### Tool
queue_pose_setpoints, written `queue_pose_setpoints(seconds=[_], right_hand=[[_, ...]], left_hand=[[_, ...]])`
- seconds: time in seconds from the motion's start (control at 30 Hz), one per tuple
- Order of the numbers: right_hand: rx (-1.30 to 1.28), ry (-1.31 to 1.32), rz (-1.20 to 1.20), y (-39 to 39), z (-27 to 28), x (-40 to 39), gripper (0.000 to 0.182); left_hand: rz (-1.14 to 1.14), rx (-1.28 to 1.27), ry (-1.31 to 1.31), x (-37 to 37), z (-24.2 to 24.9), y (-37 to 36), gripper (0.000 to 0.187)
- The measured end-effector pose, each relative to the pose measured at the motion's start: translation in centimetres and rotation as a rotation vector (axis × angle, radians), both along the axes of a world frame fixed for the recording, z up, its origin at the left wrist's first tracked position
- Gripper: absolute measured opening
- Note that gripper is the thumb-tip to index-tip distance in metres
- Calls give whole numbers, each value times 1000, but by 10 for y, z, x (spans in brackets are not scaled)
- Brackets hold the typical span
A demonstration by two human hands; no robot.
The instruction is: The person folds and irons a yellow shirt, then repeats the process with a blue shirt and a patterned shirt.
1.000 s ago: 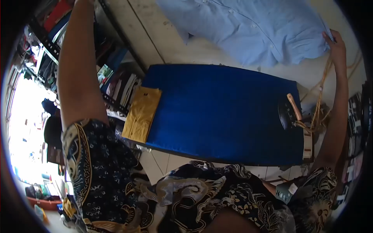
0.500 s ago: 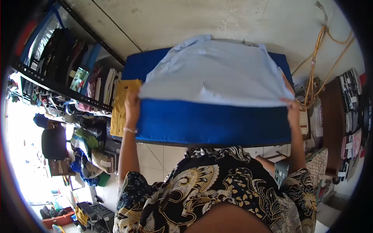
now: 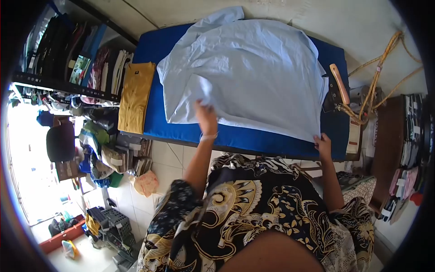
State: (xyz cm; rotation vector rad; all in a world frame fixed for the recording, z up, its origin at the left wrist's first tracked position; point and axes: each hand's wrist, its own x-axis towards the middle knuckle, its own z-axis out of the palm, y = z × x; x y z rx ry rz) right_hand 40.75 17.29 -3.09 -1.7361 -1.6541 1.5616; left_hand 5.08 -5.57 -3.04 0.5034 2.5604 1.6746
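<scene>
Fingers [image 3: 316, 141] at light-blue shirt [image 3: 258, 75], blue board [image 3: 213, 138], yellow garment [image 3: 136, 97], pale wall [image 3: 326, 18]

My left forearm [image 3: 197, 161] reaches up and slightly to the right, bringing my left hand [image 3: 206, 119] just inside the near edge of the table [image 3: 253, 141], left of its middle. I have those fingers partly bent and pointing toward the far edge, though they are blurred. My right forearm [image 3: 333, 186] angles up and a little left. My right hand [image 3: 323, 146] is at the near edge, toward the near right corner, thumb and fingers pinched together.
</scene>
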Motion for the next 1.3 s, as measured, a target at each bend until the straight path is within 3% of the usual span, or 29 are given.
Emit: queue_pose_setpoints(seconds=[0.07, 0.1, 0.13, 0.17, 0.2, 0.23, 0.27, 0.33, 0.37, 0.4, 0.47, 0.53, 0.57, 0.63, 0.67, 0.7, 0.73, 0.8, 0.87, 0.97, 1.03, 1.07, 1.1, 1.17, 1.2, 1.23, 1.3], right_hand=[[-79, 7, 3, 4, -5, 7, 15], [-30, -56, 65, 0, -12, 10, 17], [18, -121, 121, -5, -19, 15, 19], [17, -116, 111, -6, -34, 23, 19], [248, -223, 205, -2, -56, 33, 21], [482, -335, 292, -2, -67, 37, 24], [488, -337, 270, -3, -66, 36, 24], [464, -303, 252, -4, -59, 27, 28], [465, -308, 229, -7, -50, 17, 28], [435, -334, 178, -11, -37, 5, 29], [401, -368, 104, -17, -20, -1, 29], [498, -428, 129, -16, -6, 4, 31], [506, -439, 117, -12, -12, 19, 31], [387, -529, 296, -8, -32, 64, 25], [389, -530, 282, -12, -24, 68, 25], [442, -715, 324, -14, -7, 66, 22], [489, -903, 370, -14, 11, 61, 21], [927, -759, 169, 18, 36, 37, 32], [1164, -844, 99, 57, 70, -9, 40], [1153, -660, 161, 132, 61, -40, 45], [1258, -931, 408, 166, 50, -59, 50], [1199, -906, 442, 180, 47, -63, 50], [1197, -895, 443, 191, 46, -70, 50], [1060, -1109, 397, 209, 51, -87, 49], [1133, -1174, 389, 222, 53, -102, 46], [1132, -1163, 407, 235, 55, -124, 46], [1306, -686, 432, 264, 64, -184, 47]], left_hand=[[324, 177, -522, 36, 2, -61, 38], [176, 381, -652, 51, -41, -115, 38], [328, 488, -1012, 76, -78, -173, 37], [484, 420, -1094, 79, -110, -226, 38], [647, 364, -1170, 81, -144, -278, 40], [697, 226, -817, 64, -139, -284, 41], [760, 23, -474, 46, -134, -288, 42], [575, 17, -40, -6, -53, -228, 39], [444, 117, -82, -41, -30, -203, 39], [339, -30, -146, -72, -20, -178, 37], [207, -180, -208, -115, -19, -153, 37], [-28, -446, -88, -148, -37, -145, 39], [-57, -454, -95, -157, -47, -157, 39], [-264, -755, -175, -147, -46, -184, 35], [-248, -707, -363, -132, -40, -195, 32], [-231, -654, -548, -120, -32, -195, 32], [-237, -653, -542, -115, -23, -183, 32], [91, -1129, 149, -93, 0, -163, 41], [209, -992, 231, -80, 64, -85, 46], [-129, -548, 443, -91, 74, 10, 43], [-375, -393, 478, -92, 73, 74, 42], [-490, -366, 469, -93, 71, 105, 42], [-611, -310, 492, -91, 75, 135, 42], [-775, -237, 455, -90, 73, 187, 43], [-819, -221, 401, -97, 68, 211, 45], [-903, -179, 381, -108, 62, 232, 49], [-973, -146, 360, -143, 49, 271, 52]])
